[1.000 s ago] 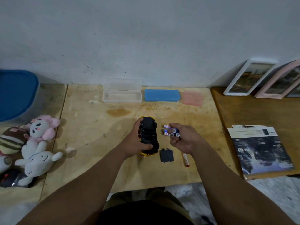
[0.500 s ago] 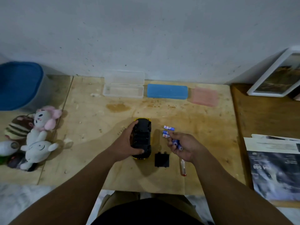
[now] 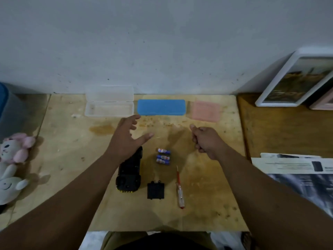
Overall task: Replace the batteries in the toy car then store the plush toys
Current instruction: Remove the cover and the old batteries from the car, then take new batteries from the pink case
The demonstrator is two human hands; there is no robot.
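Note:
The toy car (image 3: pixel 128 175) lies upside down on the wooden table, black underside up, with a yellow edge at its near end. Three blue batteries (image 3: pixel 163 156) lie just right of it. The black battery cover (image 3: pixel 155 190) sits nearer me, and a red-handled screwdriver (image 3: pixel 179 188) lies to its right. My left hand (image 3: pixel 126 139) hovers open above the car's far end, fingers spread toward the blue case (image 3: pixel 161 107). My right hand (image 3: pixel 205 140) is curled shut, right of the batteries; nothing shows in it. Plush toys (image 3: pixel 12 165) lie at the left edge.
A clear open case (image 3: pixel 110 105) and a pink case (image 3: pixel 205 111) flank the blue case along the wall. A blue-lidded bin (image 3: pixel 7 109) stands far left. Picture frames (image 3: pixel 295 78) lean at the right, above a printed box (image 3: pixel 297 170).
My left hand let go of the car and rose forward, opening. My right hand put down the batteries and drew away to the right. The camera tilted down and closer.

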